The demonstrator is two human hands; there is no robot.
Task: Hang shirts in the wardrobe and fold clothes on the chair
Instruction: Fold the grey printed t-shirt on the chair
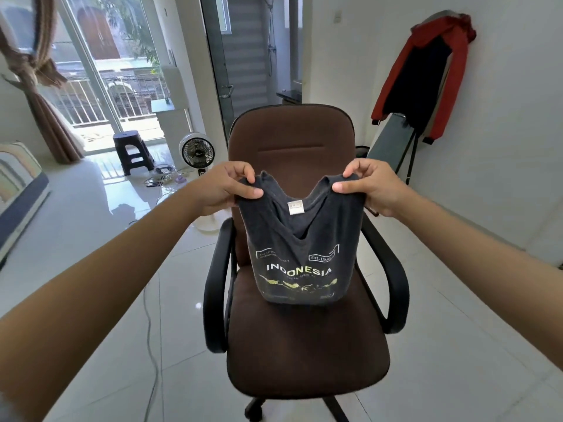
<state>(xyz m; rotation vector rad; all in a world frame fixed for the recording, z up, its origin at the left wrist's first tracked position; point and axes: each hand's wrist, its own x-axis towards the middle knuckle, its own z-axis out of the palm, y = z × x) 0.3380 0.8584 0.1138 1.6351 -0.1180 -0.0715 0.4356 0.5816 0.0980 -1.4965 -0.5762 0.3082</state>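
Both hands up in front of the office chair (292,345), holding a dark grey T-shirt (300,239) by its top corners. Left hand (227,185) pinches the shirt's left shoulder w/ thumb under and fingers (243,172) curled over the fabric edge; right hand (370,185) does the same on the right shoulder, thumb pointing in toward the collar. So both sets of fingers are narrow, closed on cloth.

Shirt looks folded narrow, sleeves tucked out of view, and hangs down from the hands. Neckline sags into a V between the two grips; white neck label (295,207) shows inside the collar. Front print reads "INDONESIA" plus "Est.1945", w/ yellow-green shapes below. Bottom edge hangs at the seat, in front of the backrest; can't tell if it touches the seat.

Chair: brown fabric seat and back, black armrests, base partly visible at bottom.

Rest of room: white tiled floor (106,239), glossy. Small white round fan (196,152) on the floor left of the chair back, dark plastic stool (132,152) further left near the glass balcony door. Cables and small items on the floor near the fan. Brown curtain (45,111) tied back at far left. Red-and-black jacket (426,77) hangs on the right wall above a leaning ironing board (387,141). Mattress edge at far left.
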